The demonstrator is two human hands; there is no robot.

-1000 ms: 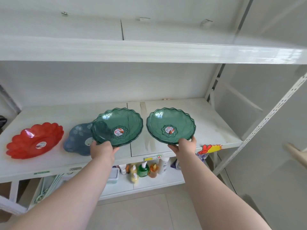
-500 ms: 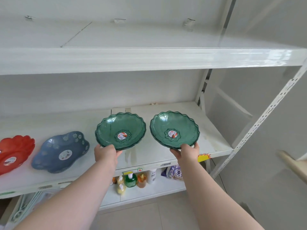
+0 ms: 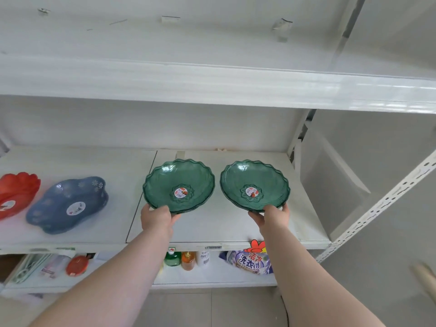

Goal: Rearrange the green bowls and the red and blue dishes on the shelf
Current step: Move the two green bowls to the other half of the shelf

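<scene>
Two clear green scalloped bowls with round stickers hang side by side, tilted toward me, above the right half of the white shelf (image 3: 224, 230). My left hand (image 3: 157, 218) grips the near rim of the left green bowl (image 3: 179, 185). My right hand (image 3: 271, 217) grips the near rim of the right green bowl (image 3: 254, 185). Left of them a blue flower-patterned dish (image 3: 68, 204) lies on the shelf. A red scalloped dish (image 3: 16, 192) sits at the far left, partly cut off by the frame edge.
A second white shelf board (image 3: 212, 86) runs overhead. A perforated white upright (image 3: 377, 206) stands at the right. Below are bottles (image 3: 186, 259), a detergent bag (image 3: 247, 263) and a small red container (image 3: 76, 267).
Both green bowls have moved to the right with my hands, away from the blue dish that the left bowl overlapped a second ago. The view has shifted right too.
</scene>
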